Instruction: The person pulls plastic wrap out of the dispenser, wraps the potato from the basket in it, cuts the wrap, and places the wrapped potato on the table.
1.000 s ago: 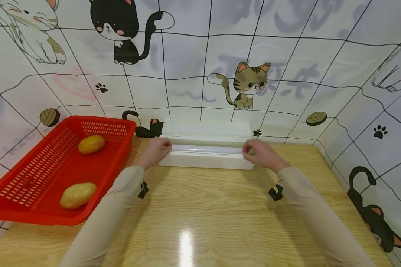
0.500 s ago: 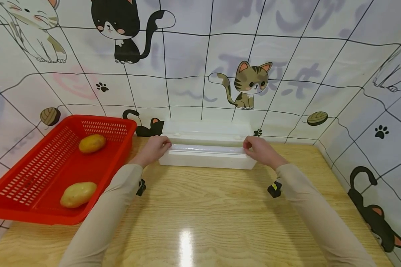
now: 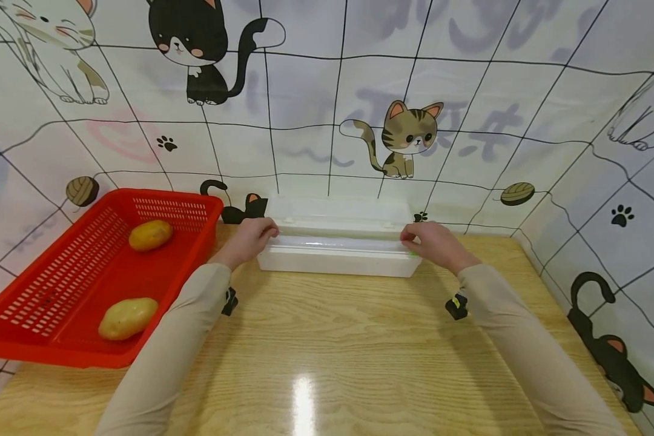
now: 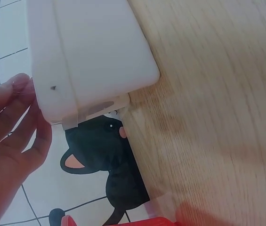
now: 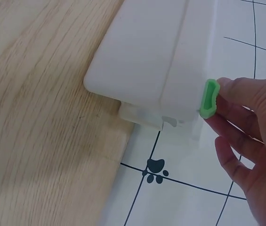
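A white cling film dispenser (image 3: 338, 262) lies at the back of the table with its lid (image 3: 338, 212) raised behind it. Clear cling film (image 3: 338, 241) stretches across its top. At the left end, the thumb and fingertips of my left hand (image 3: 249, 238) pinch the film's edge; the left wrist view shows this left hand (image 4: 10, 122) beside the casing. My right hand (image 3: 435, 242) pinches at the opposite end. In the right wrist view, a green slider (image 5: 210, 98) sits at the casing's edge, against the right hand's fingertips (image 5: 224, 89), partly hiding the pinched film.
A red plastic basket (image 3: 196, 260) stands on the left, holding a farther potato (image 3: 150, 235) and a nearer potato (image 3: 128, 318). Wall sheeting (image 3: 305, 145) printed with cats rises directly behind the dispenser. The wooden table (image 3: 327, 339) extends toward me.
Both hands have spread slightly outward along the dispenser's ends, the right one shifting a little to the right. The basket and potatoes stay put.
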`<state>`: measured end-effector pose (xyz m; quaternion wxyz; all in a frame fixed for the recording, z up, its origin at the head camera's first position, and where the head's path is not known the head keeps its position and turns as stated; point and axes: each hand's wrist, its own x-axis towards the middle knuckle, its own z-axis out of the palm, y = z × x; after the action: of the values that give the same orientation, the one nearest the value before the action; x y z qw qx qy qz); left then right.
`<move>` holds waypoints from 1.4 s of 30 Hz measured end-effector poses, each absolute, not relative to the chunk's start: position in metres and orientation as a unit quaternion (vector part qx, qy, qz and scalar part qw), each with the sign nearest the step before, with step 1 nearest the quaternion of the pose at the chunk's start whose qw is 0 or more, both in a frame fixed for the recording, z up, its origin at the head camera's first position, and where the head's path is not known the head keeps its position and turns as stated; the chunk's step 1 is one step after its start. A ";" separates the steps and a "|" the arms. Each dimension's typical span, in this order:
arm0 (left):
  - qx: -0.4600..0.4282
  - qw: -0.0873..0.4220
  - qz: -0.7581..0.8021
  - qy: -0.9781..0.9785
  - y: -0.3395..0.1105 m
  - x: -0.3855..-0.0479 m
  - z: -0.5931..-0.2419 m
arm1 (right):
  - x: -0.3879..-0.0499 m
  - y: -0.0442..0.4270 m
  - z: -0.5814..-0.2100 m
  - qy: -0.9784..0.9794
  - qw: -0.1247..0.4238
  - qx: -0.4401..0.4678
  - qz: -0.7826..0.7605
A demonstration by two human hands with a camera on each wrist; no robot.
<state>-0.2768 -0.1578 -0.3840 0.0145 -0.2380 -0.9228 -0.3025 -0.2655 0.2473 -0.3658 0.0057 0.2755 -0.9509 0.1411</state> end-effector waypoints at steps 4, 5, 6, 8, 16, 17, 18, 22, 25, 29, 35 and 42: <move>-0.234 0.010 -0.307 -0.923 -0.159 -0.280 -0.383 | -0.268 0.251 -0.366 -0.947 0.008 0.281 0.156; -0.232 0.008 -0.310 -0.922 -0.159 -0.280 -0.383 | -0.268 0.252 -0.366 -0.945 0.009 0.284 0.160; -0.232 0.008 -0.311 -0.922 -0.159 -0.281 -0.383 | -0.268 0.252 -0.366 -0.944 0.011 0.286 0.163; -0.232 0.007 -0.314 -0.921 -0.160 -0.282 -0.383 | -0.269 0.252 -0.367 -0.942 0.015 0.289 0.172; -0.237 0.014 -0.320 -0.917 -0.160 -0.282 -0.378 | -0.269 0.249 -0.366 -0.941 0.035 0.285 0.178; -0.234 0.011 -0.322 -0.917 -0.161 -0.282 -0.377 | -0.269 0.248 -0.365 -0.942 0.037 0.285 0.175; -0.233 0.008 -0.324 -0.917 -0.161 -0.282 -0.377 | -0.269 0.248 -0.365 -0.942 0.036 0.285 0.172; -0.224 -0.002 -0.325 -0.919 -0.162 -0.284 -0.376 | -0.268 0.248 -0.362 -0.945 0.029 0.281 0.164; -0.219 -0.004 -0.333 -0.917 -0.163 -0.287 -0.376 | -0.269 0.249 -0.361 -0.944 0.026 0.283 0.165; -0.223 -0.002 -0.355 -0.908 -0.164 -0.289 -0.374 | -0.271 0.250 -0.357 -0.943 0.020 0.281 0.175; -0.224 0.006 -0.362 -0.905 -0.164 -0.290 -0.370 | -0.271 0.249 -0.349 -0.942 0.002 0.269 0.198; -0.220 0.002 -0.363 -0.906 -0.166 -0.290 -0.364 | -0.272 0.250 -0.342 -0.937 0.006 0.274 0.216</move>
<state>-0.2904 -0.1658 -0.3644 0.0018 -0.2200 -0.9056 -0.3626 -0.2722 0.2503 -0.3420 0.0061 0.2735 -0.9372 0.2163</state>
